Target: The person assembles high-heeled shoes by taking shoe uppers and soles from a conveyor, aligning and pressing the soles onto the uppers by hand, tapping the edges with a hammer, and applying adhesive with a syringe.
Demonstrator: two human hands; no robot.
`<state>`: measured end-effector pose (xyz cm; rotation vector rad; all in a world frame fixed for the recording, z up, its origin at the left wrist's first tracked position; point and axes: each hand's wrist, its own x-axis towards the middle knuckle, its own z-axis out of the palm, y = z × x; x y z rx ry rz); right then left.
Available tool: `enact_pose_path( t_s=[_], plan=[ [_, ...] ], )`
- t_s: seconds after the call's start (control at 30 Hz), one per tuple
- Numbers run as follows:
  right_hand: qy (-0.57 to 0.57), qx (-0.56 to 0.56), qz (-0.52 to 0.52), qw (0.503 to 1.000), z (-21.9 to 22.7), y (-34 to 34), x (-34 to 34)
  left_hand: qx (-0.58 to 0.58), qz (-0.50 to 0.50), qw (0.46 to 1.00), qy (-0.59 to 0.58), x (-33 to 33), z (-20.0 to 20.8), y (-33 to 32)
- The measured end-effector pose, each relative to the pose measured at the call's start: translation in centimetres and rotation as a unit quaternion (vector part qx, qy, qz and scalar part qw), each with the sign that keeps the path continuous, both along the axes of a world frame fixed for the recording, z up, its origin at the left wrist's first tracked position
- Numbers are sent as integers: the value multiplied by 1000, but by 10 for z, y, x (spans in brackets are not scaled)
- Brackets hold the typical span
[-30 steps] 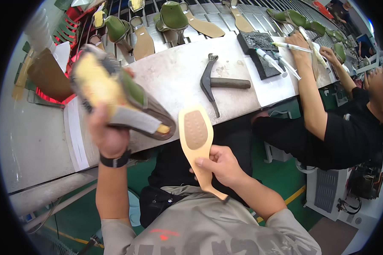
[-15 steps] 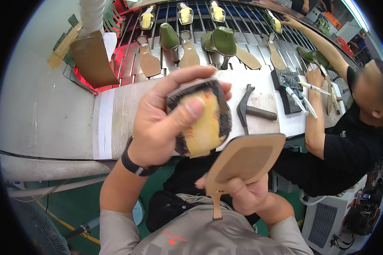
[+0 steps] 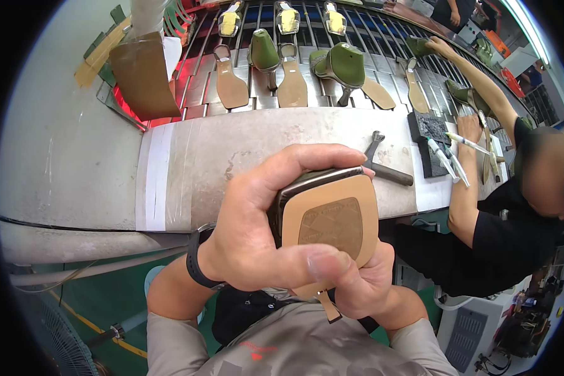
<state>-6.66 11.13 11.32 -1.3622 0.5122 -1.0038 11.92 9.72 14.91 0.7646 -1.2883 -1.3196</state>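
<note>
Both hands, left hand (image 3: 263,232) and right hand (image 3: 360,285), fingers clenched around tan sole (image 3: 329,222), near workbench (image 3: 232,156) edge.

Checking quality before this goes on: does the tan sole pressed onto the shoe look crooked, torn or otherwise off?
Nothing stands out. The tan leather-look sole lies flat on the dark shoe, whose edge shows evenly along its top and left side. Left hand and right hand hide the lower part and the heel, so those stay unchecked.
</note>
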Motion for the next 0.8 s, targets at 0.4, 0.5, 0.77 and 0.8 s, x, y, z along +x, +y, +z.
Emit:
enact_pose_path(
  t_s=[0.4, 0.5, 0.77, 0.8],
  plan=[
    [-24, 13, -5, 1000, -1, 5, 0, -9, -22, 1000, 3, 2, -2, 2],
    [-34, 36, -11, 999, -1, 7, 0, 76, 0, 996, 45, -3, 13, 6],
    [-27, 110, 4, 994, 9, 6, -6, -16, -33, 999, -28, 4, 6, 2],
    [-33, 91, 3, 995, 9, 4, -6, -16, -31, 999, -26, 4, 6, 1]
  ],
)
